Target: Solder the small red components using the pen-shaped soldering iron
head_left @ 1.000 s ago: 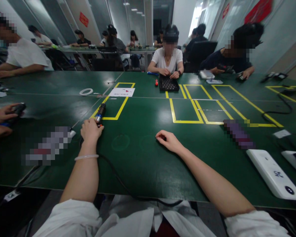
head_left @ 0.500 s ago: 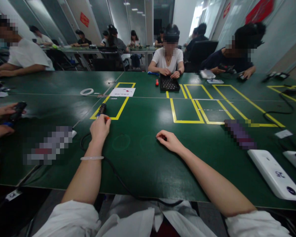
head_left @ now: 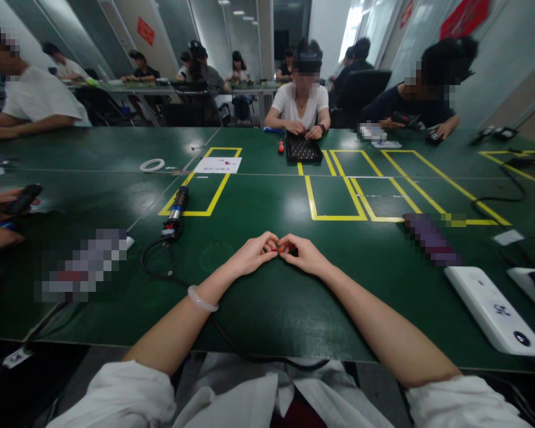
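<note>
My left hand (head_left: 259, 249) and my right hand (head_left: 304, 253) meet fingertip to fingertip above the green table (head_left: 258, 315). Both are closed in a pinch, and a small orange-red piece (head_left: 280, 250) shows where they touch. Fingers cover most of it, so its kind and exact shape cannot be made out. Left of my hands lies a black cylindrical tool (head_left: 177, 208) with a blue and silver band, joined to a black cable (head_left: 148, 267). It is untouched.
Yellow tape outlines (head_left: 339, 219) mark the table. A white card (head_left: 218, 164) and a white ring (head_left: 152, 165) lie beyond the tool. A white power bank (head_left: 494, 309) and a phone (head_left: 431, 239) are at right. Opposite, a person works over a black tray (head_left: 304, 148).
My left hand has moved right, away from the black tool, carrying the orange-red piece to my right hand. The tool now lies fully exposed. My right hand has barely moved.
</note>
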Available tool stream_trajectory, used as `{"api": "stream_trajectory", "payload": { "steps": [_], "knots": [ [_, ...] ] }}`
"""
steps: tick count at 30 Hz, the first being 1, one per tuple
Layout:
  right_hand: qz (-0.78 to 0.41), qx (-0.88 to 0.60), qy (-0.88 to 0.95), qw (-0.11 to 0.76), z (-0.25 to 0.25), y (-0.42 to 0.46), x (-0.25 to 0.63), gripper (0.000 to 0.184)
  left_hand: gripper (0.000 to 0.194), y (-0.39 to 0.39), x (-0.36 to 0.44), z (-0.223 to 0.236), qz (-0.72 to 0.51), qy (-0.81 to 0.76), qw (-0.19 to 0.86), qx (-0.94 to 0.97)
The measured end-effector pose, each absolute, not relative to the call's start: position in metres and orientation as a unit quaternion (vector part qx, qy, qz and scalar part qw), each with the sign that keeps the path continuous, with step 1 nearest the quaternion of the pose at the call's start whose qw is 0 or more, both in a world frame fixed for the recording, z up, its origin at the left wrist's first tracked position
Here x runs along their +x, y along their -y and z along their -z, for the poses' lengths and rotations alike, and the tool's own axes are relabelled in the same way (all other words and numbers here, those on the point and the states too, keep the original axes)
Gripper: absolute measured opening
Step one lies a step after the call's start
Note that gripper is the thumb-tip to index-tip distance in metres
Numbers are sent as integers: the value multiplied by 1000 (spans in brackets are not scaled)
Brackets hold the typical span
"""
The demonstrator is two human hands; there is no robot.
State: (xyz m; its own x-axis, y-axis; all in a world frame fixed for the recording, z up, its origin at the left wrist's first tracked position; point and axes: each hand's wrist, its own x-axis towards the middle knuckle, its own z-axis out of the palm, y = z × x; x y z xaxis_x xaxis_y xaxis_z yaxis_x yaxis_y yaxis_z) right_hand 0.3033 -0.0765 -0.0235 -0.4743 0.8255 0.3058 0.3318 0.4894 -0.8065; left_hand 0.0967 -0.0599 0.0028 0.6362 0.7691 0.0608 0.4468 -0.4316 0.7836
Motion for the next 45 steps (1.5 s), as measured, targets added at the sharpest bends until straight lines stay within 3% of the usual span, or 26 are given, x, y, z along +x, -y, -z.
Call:
{"api": "stream_trajectory", "payload": {
  "steps": [8,21,27,35,38,45],
  "knots": [
    [-332,-375,794,344,24,76,302,12,23,59,98,2,-248,-377,454,769],
    [-351,-387,777,350,26,75,304,16,18,61,99,1,-239,-367,387,811],
    [-303,-396,789,359,28,74,305,13,20,59,98,4,-257,-365,368,816],
    [-290,-385,797,365,22,77,304,18,22,60,98,4,-257,-367,379,810],
    [-284,-382,799,368,21,77,304,12,25,60,99,3,-264,-366,397,799],
    [-339,-396,766,377,24,76,305,11,26,64,100,-2,-261,-366,407,795]
  ]
}}
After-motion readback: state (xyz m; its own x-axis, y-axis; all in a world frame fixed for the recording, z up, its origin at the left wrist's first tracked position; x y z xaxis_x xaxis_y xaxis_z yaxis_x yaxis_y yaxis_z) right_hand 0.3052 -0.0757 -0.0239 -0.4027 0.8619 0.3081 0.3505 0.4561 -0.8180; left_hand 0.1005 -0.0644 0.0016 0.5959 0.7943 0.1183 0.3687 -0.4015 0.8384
